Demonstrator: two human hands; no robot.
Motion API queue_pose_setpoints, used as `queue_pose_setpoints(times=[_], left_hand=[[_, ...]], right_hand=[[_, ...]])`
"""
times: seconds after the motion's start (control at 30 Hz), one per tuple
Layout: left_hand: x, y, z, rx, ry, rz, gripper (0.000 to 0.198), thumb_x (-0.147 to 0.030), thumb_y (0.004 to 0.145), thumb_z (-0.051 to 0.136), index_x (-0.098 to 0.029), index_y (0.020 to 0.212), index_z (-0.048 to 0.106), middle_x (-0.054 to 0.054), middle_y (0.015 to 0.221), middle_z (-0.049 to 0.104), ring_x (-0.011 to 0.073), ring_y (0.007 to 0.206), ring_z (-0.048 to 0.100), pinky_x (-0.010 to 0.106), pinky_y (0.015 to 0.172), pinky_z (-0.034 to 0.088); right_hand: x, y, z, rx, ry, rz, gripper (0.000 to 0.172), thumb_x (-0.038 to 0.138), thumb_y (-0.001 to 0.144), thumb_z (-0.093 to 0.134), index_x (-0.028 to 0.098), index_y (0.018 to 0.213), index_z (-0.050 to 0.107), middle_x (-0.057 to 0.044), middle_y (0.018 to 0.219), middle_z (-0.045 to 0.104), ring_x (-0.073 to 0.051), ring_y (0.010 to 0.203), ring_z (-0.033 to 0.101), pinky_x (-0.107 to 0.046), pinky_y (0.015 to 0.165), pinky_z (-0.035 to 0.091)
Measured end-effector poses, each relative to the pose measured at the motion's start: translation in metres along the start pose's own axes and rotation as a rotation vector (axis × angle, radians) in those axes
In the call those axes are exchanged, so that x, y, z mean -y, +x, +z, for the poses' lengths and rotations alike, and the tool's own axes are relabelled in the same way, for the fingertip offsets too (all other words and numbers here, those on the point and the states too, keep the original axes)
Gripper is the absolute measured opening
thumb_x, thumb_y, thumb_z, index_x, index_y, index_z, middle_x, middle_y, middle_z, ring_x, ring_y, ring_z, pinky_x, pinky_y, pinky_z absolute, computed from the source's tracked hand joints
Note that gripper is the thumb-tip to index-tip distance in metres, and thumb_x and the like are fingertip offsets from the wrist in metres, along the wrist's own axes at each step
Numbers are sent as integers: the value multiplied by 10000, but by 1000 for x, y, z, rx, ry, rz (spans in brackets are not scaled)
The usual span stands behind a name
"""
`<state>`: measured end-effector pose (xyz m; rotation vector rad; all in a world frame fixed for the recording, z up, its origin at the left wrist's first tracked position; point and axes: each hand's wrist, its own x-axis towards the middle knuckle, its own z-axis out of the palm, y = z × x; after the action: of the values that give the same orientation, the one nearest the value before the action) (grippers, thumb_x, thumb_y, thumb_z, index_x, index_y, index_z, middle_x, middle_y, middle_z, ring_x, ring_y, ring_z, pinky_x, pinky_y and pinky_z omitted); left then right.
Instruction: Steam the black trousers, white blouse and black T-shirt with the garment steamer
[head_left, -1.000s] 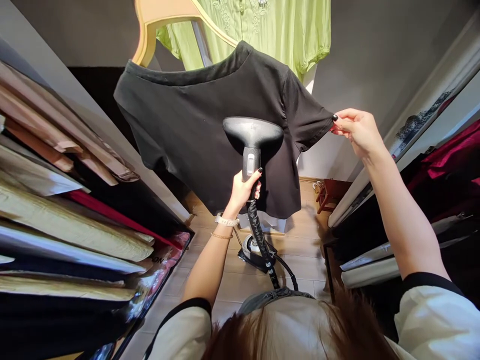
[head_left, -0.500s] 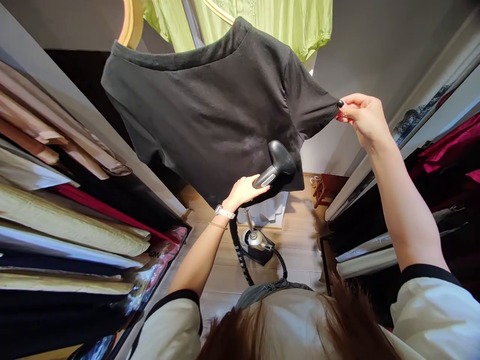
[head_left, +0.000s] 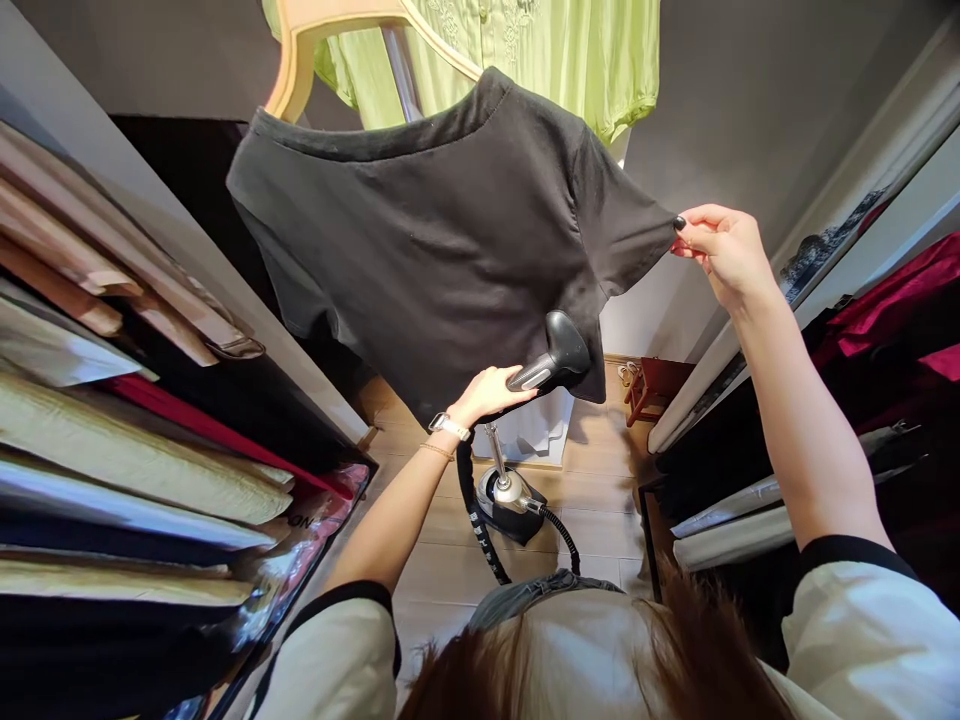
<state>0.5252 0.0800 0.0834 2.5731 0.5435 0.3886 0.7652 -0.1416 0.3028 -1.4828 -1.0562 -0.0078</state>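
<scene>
Closet: hands apart, left gripping steamer handle, right pinching black T-shirt sleeve.

The wood-look floor carries a black and silver garment steamer base, mid-floor, directly below the person. Far right by the wall stands a small red wooden stool, with a pair of pale sandals just left of it. A white object sits far, partly hidden.

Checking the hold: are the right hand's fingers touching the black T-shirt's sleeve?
Touching: the head view shows the right hand's fingers pinching the black T-shirt sleeve at its hem.
</scene>
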Motion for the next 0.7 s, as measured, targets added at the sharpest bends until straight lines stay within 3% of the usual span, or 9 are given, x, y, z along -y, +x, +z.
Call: queue_pose_setpoints(times=[0.1,0.23,0.53,0.7], left_hand=[[-4,7,7,-23,68,-6,499,-690,830,581,-229,972,710,45,753,704,232,682,664,291,615,402],[-13,17,17,43,185,9,555,-689,821,599,-239,1125,717,84,857,744,292,826,706,310,689,443],[-19,33,42,126,219,15,550,-694,840,566,-252,1137,709,99,950,761,303,894,715,327,742,482],[-18,23,54,114,240,-62,539,-693,864,545,-230,1096,697,119,996,758,300,941,719,334,793,499]], right_hand=[[2,-1,-1,-3,-4,-1,213,344,743,808,216,750,638,-14,699,611,-156,680,605,-331,669,488],[4,-1,-2,-11,-39,-9,226,369,741,799,218,764,633,-20,723,621,-166,708,616,-336,676,490],[9,-3,-3,-24,-82,0,255,421,729,795,229,767,631,-27,736,631,-178,728,617,-354,694,491],[7,-4,-5,-11,-11,-13,208,353,766,800,215,766,645,-19,709,624,-146,675,564,-348,703,458]])
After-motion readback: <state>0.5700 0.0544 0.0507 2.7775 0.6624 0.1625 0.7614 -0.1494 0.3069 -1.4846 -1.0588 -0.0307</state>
